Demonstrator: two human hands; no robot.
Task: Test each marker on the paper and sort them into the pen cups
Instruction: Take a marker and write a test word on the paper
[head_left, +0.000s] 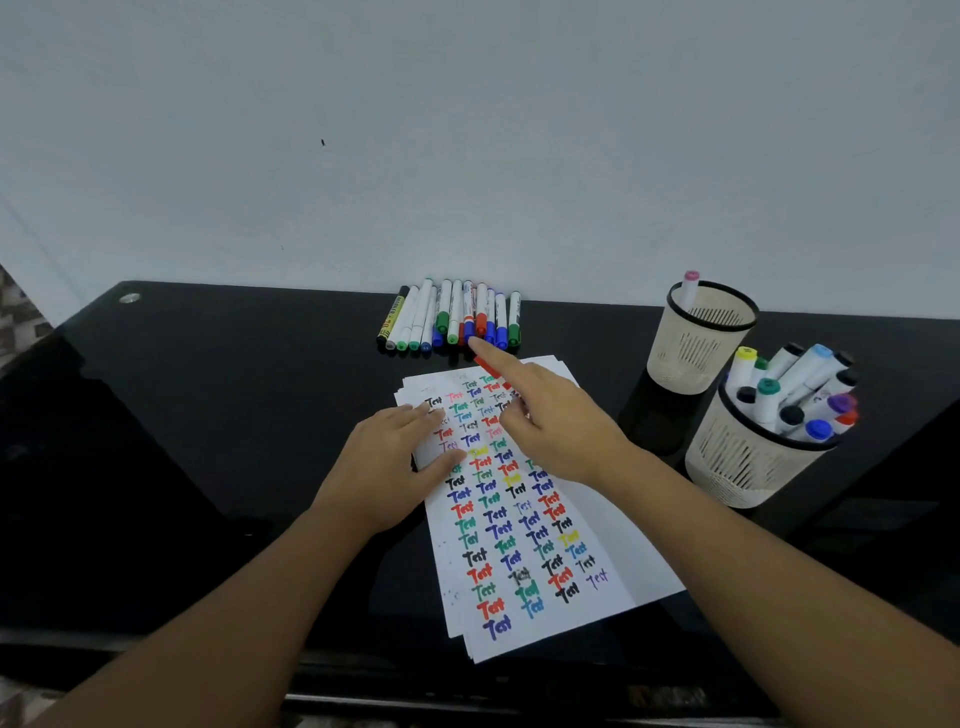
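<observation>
Clearly the sorting is well under way, judging by how the desk (208, 415) is laid out. Left of centre, the left hand (387, 467) lies flat on the paper (613, 561), fingers straight and holding nothing; it seems to be there to pin the sheets so they do not slide while a marker is tried. The paper, in the lower middle of the frame, is a small stack covered with rows of the word "Test" in many colours.

Above it, along the wall at upper centre, a row of markers (452, 317) lies side by side with caps toward the person, probably the ones not yet tested. The right hand (556, 426) reaches across the paper toward that row, index finger stretched out with its tip at the blue-capped end of one marker, the other fingers loosely curled. It grips nothing yet, so I judge it is choosing the next marker.

At the right, two mesh pen cups stand near each other: the farther cup (696, 343) holds a single pink-capped marker, the nearer cup (748, 462) is crowded with them.
</observation>
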